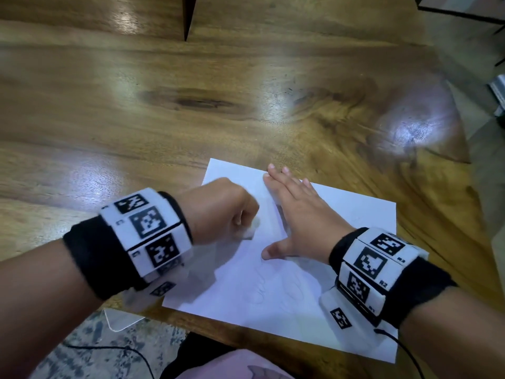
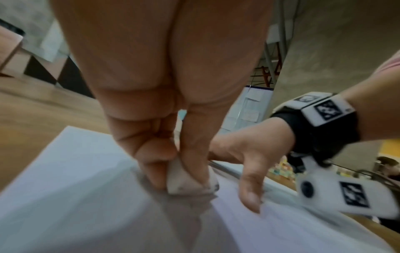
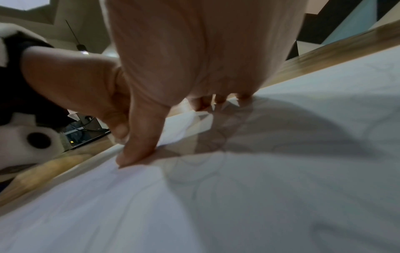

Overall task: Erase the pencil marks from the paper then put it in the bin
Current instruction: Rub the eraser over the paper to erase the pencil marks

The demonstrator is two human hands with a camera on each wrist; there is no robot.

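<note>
A white sheet of paper lies on the wooden table near its front edge, with faint pencil loops drawn on its lower half. My left hand is curled round a white eraser and presses it onto the paper; the eraser shows dirty at its tip between thumb and fingers. My right hand lies flat on the paper with straight fingers and the thumb spread, holding the sheet down. No bin is in view.
The table's right edge runs diagonally past the paper. Below the front edge are a speckled floor, a black cable and pink clothing. A dark table leg shows at the top.
</note>
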